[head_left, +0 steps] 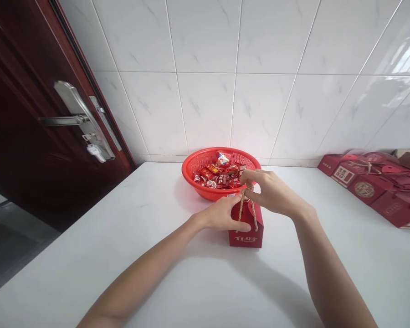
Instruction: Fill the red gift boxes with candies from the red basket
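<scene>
A small red gift box (246,240) with gold lettering stands upright on the white table, a twisted rope handle (254,216) rising from its top. My left hand (222,214) grips the box from its left side, thumb across the front. Above it, my right hand (269,189) pinches the top of the rope handle between bent fingers. Just behind the box is a red plastic basket (194,159) holding many red-wrapped candies (222,177). The right fingers partly hide the basket's front right rim.
Several red gift boxes (372,182) lie packed together at the table's right back. White tiles (208,109) line the wall behind. At left stands a dark red door (27,82) with a metal handle (64,120) and hanging keys (95,151), beyond the table's left edge.
</scene>
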A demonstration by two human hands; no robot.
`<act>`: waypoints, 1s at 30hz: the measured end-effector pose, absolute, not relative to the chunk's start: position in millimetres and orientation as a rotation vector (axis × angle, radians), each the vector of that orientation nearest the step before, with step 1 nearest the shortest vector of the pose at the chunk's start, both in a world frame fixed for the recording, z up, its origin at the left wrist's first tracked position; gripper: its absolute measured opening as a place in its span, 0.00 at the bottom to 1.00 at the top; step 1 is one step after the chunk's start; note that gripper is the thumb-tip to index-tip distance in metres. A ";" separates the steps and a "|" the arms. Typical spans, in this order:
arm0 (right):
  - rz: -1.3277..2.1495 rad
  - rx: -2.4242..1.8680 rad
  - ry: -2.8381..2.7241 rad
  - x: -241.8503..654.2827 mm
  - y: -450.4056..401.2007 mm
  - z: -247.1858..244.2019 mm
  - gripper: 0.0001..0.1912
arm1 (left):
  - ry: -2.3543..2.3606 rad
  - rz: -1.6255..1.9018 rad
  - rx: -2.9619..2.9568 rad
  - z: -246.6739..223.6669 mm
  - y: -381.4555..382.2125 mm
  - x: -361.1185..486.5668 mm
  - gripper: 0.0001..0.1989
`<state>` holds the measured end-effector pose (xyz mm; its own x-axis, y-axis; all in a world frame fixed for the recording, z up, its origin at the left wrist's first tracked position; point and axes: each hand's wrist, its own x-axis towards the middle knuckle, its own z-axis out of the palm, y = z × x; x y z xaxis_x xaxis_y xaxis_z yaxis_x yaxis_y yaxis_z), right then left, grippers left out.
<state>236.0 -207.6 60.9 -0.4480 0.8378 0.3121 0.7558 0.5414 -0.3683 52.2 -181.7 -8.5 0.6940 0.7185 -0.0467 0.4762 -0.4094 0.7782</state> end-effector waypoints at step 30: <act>0.133 -1.404 -1.975 279.2 -218.9 80.7 0.06 | 0.138 0.329 1.840 20.7 -274.8 43.1 0.16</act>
